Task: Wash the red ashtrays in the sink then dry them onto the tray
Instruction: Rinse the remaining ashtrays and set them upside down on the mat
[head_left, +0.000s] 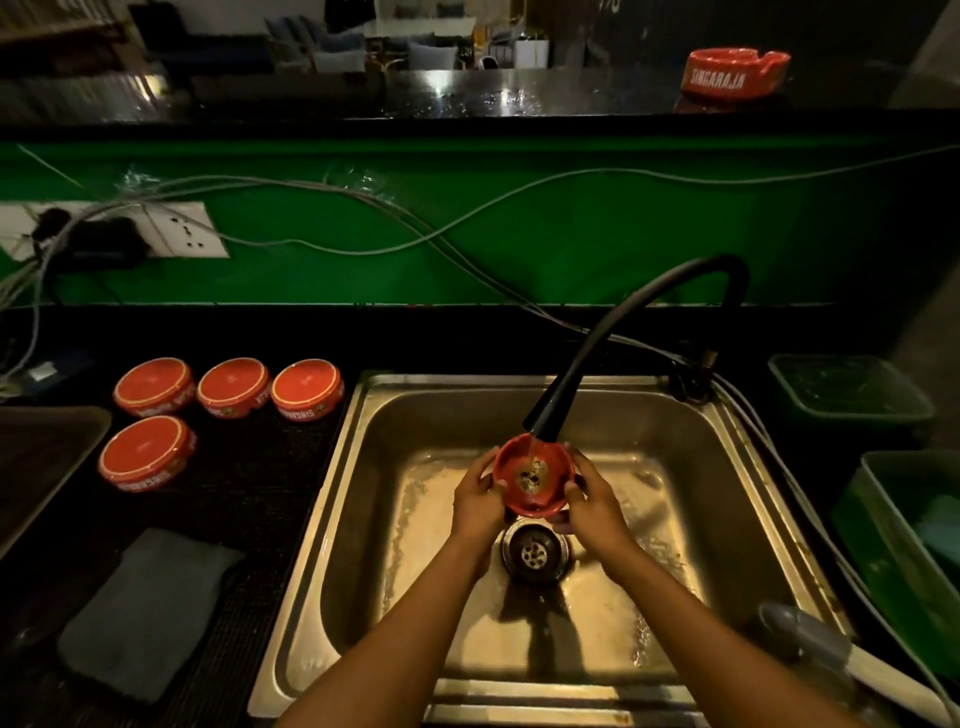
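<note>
1. The fingers of the left hand (475, 493) curl around the left rim of a red ashtray (534, 477), thumb on the near edge, gripping it.
2. The fingers of the right hand (592, 501) wrap the ashtray's right rim in the same way, so both hands hold it between them.
3. The ashtray sits bowl up, tilted slightly toward the person, above the middle of the sink (363, 519) and just beyond the drain (535, 553).
4. Dark residue shows in the bottom of the bowl.
5. A stream of water falls into the bowl from the black flexible tap (613, 332), whose nozzle hangs just above the ashtray's far rim.
6. The steel basin is wet around the drain.
7. On the dark counter left of the sink, four red ashtrays lie upside down: three in a row near the back edge (154, 387) (235, 385) (307, 389) and one in front of them (148, 453).
8. A grey cloth (148, 613) lies on the counter's near left part.
9. A dark tray (47, 457) shows at the left edge of the counter.
10. Another red ashtray (737, 73) stands upright on the high ledge behind, toward its right end.
11. Green tubs (852, 389) stand right of the sink.
</note>
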